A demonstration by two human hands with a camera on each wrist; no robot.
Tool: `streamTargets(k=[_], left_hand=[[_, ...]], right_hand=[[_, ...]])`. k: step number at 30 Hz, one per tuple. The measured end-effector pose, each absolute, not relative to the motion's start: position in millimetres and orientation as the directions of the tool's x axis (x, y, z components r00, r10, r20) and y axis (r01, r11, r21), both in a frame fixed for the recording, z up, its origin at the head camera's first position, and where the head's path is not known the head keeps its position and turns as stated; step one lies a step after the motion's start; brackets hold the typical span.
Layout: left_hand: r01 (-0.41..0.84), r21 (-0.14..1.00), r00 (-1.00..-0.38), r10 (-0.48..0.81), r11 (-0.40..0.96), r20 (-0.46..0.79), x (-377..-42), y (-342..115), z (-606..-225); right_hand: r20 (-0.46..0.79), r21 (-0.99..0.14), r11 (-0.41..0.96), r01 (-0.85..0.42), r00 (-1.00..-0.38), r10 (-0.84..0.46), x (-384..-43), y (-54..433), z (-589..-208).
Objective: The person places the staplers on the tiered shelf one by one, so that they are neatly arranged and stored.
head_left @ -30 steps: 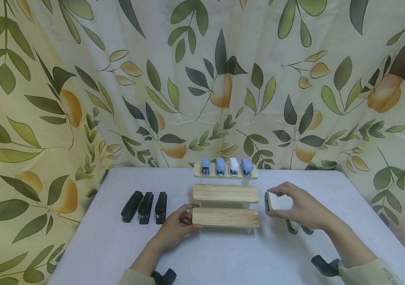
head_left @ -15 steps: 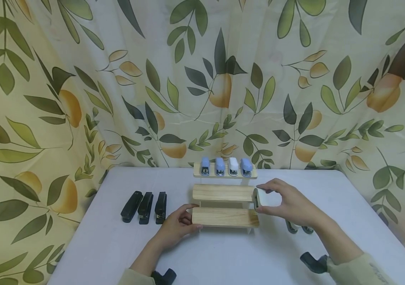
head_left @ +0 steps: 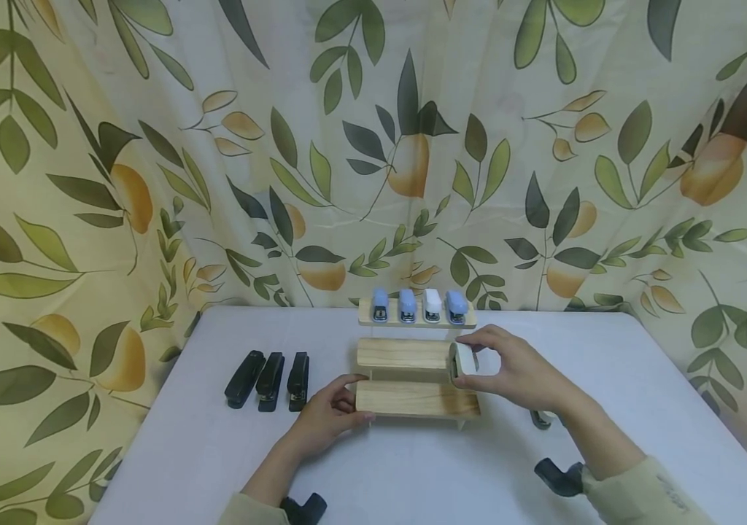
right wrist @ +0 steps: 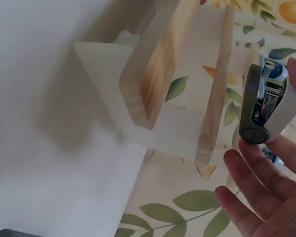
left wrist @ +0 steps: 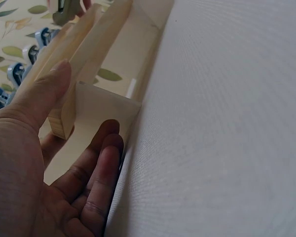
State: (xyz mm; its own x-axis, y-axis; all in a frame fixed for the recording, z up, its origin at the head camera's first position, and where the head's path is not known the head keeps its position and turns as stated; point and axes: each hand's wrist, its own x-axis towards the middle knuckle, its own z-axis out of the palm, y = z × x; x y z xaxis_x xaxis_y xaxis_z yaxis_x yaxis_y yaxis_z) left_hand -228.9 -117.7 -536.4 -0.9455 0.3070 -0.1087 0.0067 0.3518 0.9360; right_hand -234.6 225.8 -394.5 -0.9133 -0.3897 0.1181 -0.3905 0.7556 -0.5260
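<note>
My right hand (head_left: 518, 368) pinches a white and dark grey stapler (right wrist: 251, 106) between thumb and fingertips. In the head view the stapler overlaps the right end of the middle wooden board (head_left: 406, 354) of a three-tier display rack. The right wrist view shows it beside that board's edge, its metal works facing the camera. My left hand (head_left: 327, 415) grips the left end of the lowest board (head_left: 413, 397); in the left wrist view the thumb lies over its edge, with other fingers by the translucent side panel (left wrist: 103, 101).
Small blue staplers (head_left: 406, 305) and a white one (head_left: 431, 305) stand on the top board (head_left: 364, 313). Three black staplers (head_left: 270, 381) lie left of the rack. Another stapler (head_left: 541, 419) lies on the right, partly hidden by my right wrist. A leaf-print curtain (head_left: 373, 146) hangs behind the table.
My right hand has carried the stapler leftward, from beside the rack to over the right end of the middle board. My left hand has stayed at the lowest board.
</note>
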Motion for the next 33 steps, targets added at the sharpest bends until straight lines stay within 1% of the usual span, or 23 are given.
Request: streamTargets(k=[12,19,25,33], left_hand=[[0.013,0.936,-0.945,0.31,0.353,-0.104,-229,-117,-537],[0.016,0.936,-0.946,0.31,0.353,-0.1,-229,-117,-537],[0.014,0.938,-0.943,0.316,0.348,-0.103,-229,-117,-537],[0.021,0.939,-0.939,0.33,0.343,-0.099,-230,-118,-538]], right_hand=[[0.128,-0.554,0.726,-0.407,-0.904,-0.409,-240,209,-399],[0.113,-0.599,0.705,-0.381,-0.911,-0.396,-244,197,-403],[0.142,-0.616,0.67,-0.414,-0.895,-0.423,-245,186,-403],[0.158,-0.632,0.646,-0.429,-0.887,-0.434,-247,172,-405]])
